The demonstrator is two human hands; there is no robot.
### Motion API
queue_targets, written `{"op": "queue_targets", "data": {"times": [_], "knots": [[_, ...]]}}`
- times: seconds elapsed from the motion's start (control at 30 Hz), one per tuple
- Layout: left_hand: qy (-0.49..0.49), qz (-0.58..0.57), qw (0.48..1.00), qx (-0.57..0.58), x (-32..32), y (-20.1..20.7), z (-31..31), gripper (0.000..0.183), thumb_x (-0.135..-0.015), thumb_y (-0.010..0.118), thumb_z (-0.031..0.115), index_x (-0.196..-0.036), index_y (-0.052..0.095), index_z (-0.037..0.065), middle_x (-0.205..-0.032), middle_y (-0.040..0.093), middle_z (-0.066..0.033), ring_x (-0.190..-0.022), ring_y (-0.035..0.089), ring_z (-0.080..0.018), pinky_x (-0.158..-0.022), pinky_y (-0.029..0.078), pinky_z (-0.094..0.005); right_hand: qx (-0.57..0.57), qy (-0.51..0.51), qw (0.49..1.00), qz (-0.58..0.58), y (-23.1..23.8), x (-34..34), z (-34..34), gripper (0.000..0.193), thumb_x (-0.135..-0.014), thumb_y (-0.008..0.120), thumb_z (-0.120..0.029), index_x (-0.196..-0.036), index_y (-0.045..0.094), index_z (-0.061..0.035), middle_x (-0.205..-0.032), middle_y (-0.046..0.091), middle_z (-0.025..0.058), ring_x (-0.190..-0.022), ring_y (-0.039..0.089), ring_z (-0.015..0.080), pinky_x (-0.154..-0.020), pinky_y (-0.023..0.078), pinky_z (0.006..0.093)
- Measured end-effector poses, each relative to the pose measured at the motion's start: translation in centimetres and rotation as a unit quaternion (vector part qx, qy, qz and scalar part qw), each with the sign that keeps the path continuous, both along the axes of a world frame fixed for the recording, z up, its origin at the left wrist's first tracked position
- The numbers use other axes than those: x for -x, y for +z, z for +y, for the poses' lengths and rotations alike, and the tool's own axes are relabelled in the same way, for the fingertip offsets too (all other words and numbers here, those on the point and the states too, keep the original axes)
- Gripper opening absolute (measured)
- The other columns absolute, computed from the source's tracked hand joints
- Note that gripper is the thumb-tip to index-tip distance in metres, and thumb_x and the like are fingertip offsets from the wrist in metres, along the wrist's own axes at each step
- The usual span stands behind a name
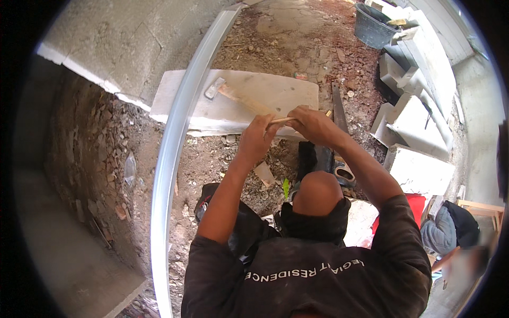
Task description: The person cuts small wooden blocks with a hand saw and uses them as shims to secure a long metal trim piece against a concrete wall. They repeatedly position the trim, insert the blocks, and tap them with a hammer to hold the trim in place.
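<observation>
My left hand [256, 137] and my right hand [314, 126] meet above a pale, flat slab [297, 95]. Between them is a short, thin wooden stick [282, 120], pinched at its left end by my left fingers and at its right end by my right fingers. A hatchet [214, 89] with a wooden handle lies on the slab, its handle running toward my left hand. Just beyond my right wrist a saw blade [339, 106] shows on the ground. A saw-like grip [344, 174] is beside my knee, partly covered by my forearm.
A long metal channel [180, 106] curves down the left, crossing the slab. Pale blocks [416, 119] are stacked at the right, below a dark bucket [371, 26]. Another person [450, 228] is at the lower right. Rubble [114, 159] covers the ground at left.
</observation>
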State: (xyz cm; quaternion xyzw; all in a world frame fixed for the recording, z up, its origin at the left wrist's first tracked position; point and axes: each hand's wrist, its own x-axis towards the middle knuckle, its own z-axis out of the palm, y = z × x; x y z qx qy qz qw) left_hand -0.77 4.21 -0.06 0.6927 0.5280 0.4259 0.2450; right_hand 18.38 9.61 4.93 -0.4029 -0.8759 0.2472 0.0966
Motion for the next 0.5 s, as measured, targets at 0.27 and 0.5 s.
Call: {"op": "queue_targets", "data": {"times": [0.27, 0.5], "knots": [[0.137, -0.025, 0.990, 0.033, 1.0, -3.9, -1.9, 0.031, -0.089, 0.055, 0.032, -0.093, 0.061, 0.002, -0.077, 0.063, -0.0143, -0.070, 0.062, -0.0305, -0.062, 0.048, -0.0375, -0.124, -0.025, 0.990, -0.067, -3.6, 4.2, -1.7, 0.024, -0.090, 0.047, -0.029, -0.089, 0.053, -0.0050, -0.087, 0.059, 0.0166, -0.079, 0.059, 0.0368, -0.071, 0.044, 0.0460], [0.216, -0.090, 0.969, 0.074, 3.2, -5.2, -2.1, 0.032, -0.090, 0.052, 0.033, -0.098, 0.061, 0.003, -0.070, 0.064, -0.0132, -0.063, 0.063, -0.0258, -0.058, 0.048, -0.0357, -0.075, -0.084, 0.993, -0.020, -4.1, 9.2, -2.8, 0.026, -0.090, 0.047, -0.029, -0.092, 0.054, -0.0041, -0.093, 0.059, 0.0173, -0.084, 0.059, 0.0369, -0.073, 0.045, 0.0462]]}}
